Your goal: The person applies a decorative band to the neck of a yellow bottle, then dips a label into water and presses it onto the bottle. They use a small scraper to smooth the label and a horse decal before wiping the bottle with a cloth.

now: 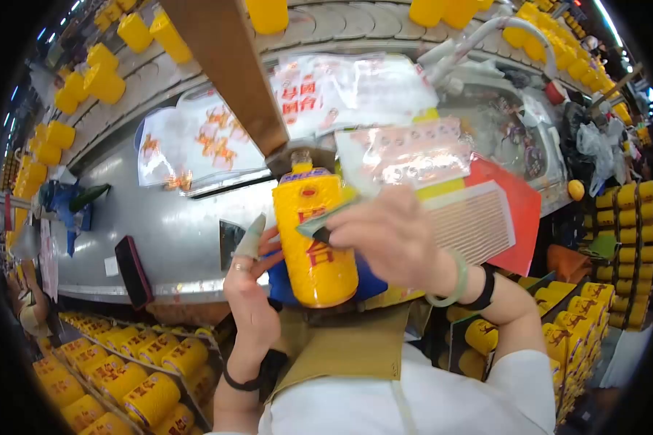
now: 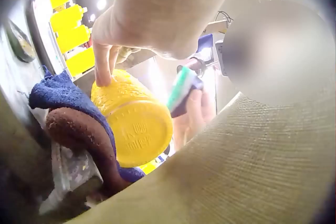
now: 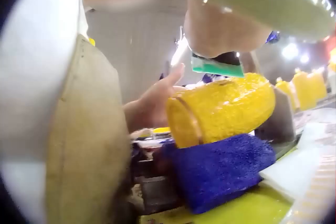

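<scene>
A yellow textured bottle [image 1: 316,246] with red characters lies on a blue cloth [image 3: 223,169], its flat base toward the person's body. At its left side, the left hand [image 1: 257,279] rests extended fingers on the bottle, a pale cover on one digit; those fingers also show against the bottle [image 2: 137,124] in the left wrist view. The right hand [image 1: 392,232] pinches a small dark pad with a green edge [image 3: 218,67] over the bottle's front. In the left wrist view the pad [image 2: 181,91] looks layered green, white and dark. Whether it touches the bottle, I cannot tell.
Printed sticker sheets [image 1: 352,90] lie beyond the bottle, with a striped sheet [image 1: 471,221] and red sheet at right. A brown post [image 1: 228,65] rises behind the bottle. A phone [image 1: 133,271] lies at left. Yellow bottles fill crates [image 1: 152,399] on both sides.
</scene>
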The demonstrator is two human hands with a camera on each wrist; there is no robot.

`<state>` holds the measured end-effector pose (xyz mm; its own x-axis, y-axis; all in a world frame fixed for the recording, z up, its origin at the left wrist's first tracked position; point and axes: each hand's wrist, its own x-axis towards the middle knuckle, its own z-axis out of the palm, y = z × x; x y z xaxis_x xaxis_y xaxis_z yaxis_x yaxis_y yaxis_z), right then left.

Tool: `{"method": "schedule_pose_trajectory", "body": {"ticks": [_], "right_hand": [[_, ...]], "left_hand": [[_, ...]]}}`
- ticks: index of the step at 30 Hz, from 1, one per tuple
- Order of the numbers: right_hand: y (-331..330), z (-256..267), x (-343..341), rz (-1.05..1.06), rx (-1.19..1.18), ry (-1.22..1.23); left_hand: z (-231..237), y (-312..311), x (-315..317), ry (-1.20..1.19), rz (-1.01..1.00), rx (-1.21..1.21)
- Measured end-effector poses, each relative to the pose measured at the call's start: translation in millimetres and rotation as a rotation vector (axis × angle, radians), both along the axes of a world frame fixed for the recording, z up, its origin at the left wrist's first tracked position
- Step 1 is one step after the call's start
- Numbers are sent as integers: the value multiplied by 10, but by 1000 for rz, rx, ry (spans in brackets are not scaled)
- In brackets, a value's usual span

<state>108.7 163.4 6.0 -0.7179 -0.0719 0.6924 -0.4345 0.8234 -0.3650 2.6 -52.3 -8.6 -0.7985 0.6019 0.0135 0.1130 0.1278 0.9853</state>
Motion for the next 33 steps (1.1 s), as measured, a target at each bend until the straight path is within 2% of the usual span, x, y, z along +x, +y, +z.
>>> {"method": "schedule_pose_trajectory", "body": {"ticks": [1, 2, 3, 5, 8, 9, 11, 13, 15, 17, 18, 21, 23, 25, 26, 28, 32, 33], "right_hand": [[-18, -39, 13, -67, 13, 4], [-112, -72, 120, 19, 17, -8], [-140, 4, 181, 191, -2, 7], [-197, 90, 272, 261, -171, -123], [-57, 201, 324, 8, -761, -475], [69, 227, 336, 7, -749, -466], [374, 246, 349, -135, -1122, -642], [788, 77, 313, -347, -626, -519], [1451, -272, 303, -543, -277, -402], [1952, -200, 310, -866, -266, -634], [2270, -277, 352, -881, -289, -705], [2863, -846, 479, -887, -325, -808], [2911, -925, 477, -878, -343, -838], [2869, -885, 427, -750, -648, -879], [2867, -843, 420, -746, -650, -880], [2899, -773, 417, -727, -832, -1073], [3018, -901, 407, -848, -729, -1083], [2992, -896, 396, -961, -504, -974]], "left_hand": [[-16, -4, -9, 36, -3, 5], [-16, -14, -12, 14, 7, -36], [-7, -18, -27, 24, -10, -1], [-13, -14, -21, 79, -40, 1], [-13, 16, -15, 125, -63, -9], [0, 46, -20, 133, -64, 4], [27, 47, 12, 156, -65, -11], [28, 27, 10, 161, -80, -16], [33, 47, 15, 174, -65, -22], [9, 57, 17, 184, -70, -12], [5, 63, 27, 195, -60, -19], [-12, 40, 33, 184, -49, -74], [-2, 45, 33, 198, -45, -92], [21, 58, 24, 202, -54, -94], [29, 61, 21, 207, -64, -93], [13, 48, 25, 206, -61, -89], [44, 84, 43, 203, -51, -18], [39, 80, 45, 202, -50, -17]]}}
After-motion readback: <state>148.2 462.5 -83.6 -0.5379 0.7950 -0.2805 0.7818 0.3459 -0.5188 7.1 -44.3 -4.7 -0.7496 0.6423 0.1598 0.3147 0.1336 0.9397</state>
